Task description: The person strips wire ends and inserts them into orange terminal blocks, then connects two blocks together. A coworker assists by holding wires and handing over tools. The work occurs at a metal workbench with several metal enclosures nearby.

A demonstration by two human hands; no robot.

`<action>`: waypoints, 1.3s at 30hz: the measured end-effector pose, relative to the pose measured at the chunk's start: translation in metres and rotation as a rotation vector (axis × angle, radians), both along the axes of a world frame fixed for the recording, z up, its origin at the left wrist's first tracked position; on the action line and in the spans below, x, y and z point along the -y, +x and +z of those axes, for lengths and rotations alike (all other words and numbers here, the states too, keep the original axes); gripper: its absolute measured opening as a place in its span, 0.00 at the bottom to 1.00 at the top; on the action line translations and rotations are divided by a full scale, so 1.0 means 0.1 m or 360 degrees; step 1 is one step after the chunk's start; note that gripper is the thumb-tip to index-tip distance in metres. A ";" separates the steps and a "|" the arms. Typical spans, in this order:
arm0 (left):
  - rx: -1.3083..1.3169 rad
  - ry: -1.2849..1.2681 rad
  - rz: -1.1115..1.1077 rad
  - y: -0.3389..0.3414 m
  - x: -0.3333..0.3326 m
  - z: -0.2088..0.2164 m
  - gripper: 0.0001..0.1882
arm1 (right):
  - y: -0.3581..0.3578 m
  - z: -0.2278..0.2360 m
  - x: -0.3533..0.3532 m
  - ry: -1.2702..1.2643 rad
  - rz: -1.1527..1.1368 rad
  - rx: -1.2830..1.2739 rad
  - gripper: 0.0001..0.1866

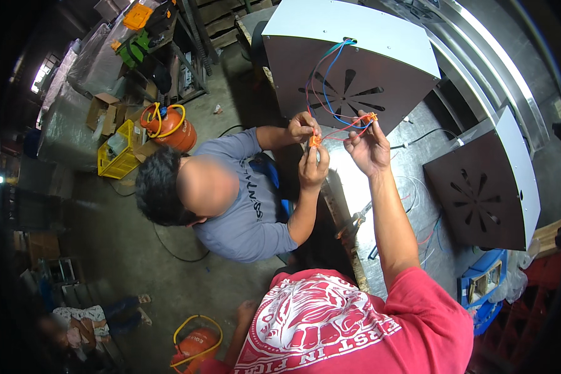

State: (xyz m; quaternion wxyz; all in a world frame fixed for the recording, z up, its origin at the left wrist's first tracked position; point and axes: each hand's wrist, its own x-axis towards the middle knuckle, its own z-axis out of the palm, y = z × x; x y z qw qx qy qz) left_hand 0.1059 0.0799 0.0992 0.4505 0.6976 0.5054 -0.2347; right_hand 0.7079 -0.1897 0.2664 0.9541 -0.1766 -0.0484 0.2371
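My right hand (371, 149), arm stretched over the metal table (386, 199), pinches a small orange connector (370, 118) between thumb and fingers. Red, blue and dark wires (328, 78) run from it to a hole in a large white-and-brown metal housing (355, 100). Red wires link it to a second orange connector (316, 141), which a co-worker's two hands (311, 169) hold just to the left. Low beside my red shirt is my left hand (247, 310), mostly hidden, its fingers not clear. Pliers (353, 223) rest at the table edge, below the connectors.
Another metal housing (480, 193) with slotted vents stands at the right. Loose thin wires (427, 234) lie before it, near a blue plastic case (483, 283). The co-worker (243, 199) is close on the left. Orange gas cylinders (179, 129) and a yellow crate (115, 153) occupy the floor.
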 end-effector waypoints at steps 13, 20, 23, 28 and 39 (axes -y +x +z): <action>0.0331 0.0024 0.0412 -0.65 0.47 -0.74 0.13 | 0.01 -0.09 0.13 0.0069 0.0136 0.0013 0.24; 0.0306 0.0099 0.0292 -0.93 0.63 -0.82 0.14 | 0.04 -0.13 0.17 0.0126 0.0207 0.0007 0.24; 0.0375 0.0164 0.0299 -0.82 0.68 -0.81 0.15 | 0.03 -0.14 0.14 0.0110 0.0221 0.0011 0.25; 0.0224 0.0130 0.0403 -0.61 0.74 -0.57 0.16 | 0.02 -0.14 0.11 0.0186 0.0249 0.0004 0.25; 0.0373 0.0019 0.0453 -0.70 0.68 -0.66 0.15 | 0.05 -0.14 0.12 0.0219 0.0269 -0.0033 0.25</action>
